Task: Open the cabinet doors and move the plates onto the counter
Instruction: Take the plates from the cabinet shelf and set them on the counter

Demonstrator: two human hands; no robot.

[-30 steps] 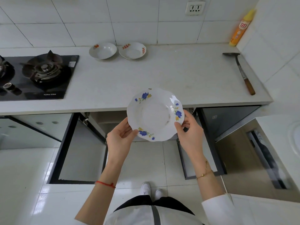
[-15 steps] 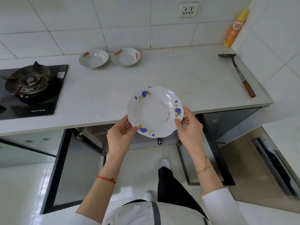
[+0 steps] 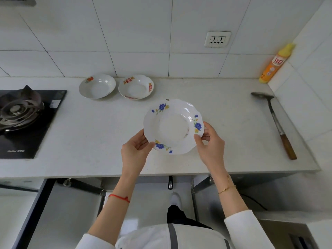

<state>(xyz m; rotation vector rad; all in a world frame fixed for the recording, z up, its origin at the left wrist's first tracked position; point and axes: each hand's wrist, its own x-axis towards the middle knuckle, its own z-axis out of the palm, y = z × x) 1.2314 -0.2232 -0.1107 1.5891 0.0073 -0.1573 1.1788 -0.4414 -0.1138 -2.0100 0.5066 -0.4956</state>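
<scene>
I hold a white plate with blue flowers (image 3: 173,126) over the middle of the white counter (image 3: 89,126). My left hand (image 3: 134,150) grips its near-left rim and my right hand (image 3: 210,142) grips its right rim. Whether the plate touches the counter I cannot tell. Two more white plates stand side by side at the back by the wall: one with an orange mark (image 3: 97,86) and one with red marks (image 3: 136,87). Below the counter edge, the left cabinet door (image 3: 62,212) and the right cabinet door (image 3: 203,191) stand open.
A black gas stove (image 3: 23,119) takes up the counter's left end. A metal spatula with a wooden handle (image 3: 276,123) lies at the right, and an orange and yellow bottle (image 3: 276,63) stands in the back right corner. A wall socket (image 3: 217,39) sits above.
Both hands have carried the blue-flowered plate up from in front of the open cabinet and forward over the counter. My view has moved closer to the counter.
</scene>
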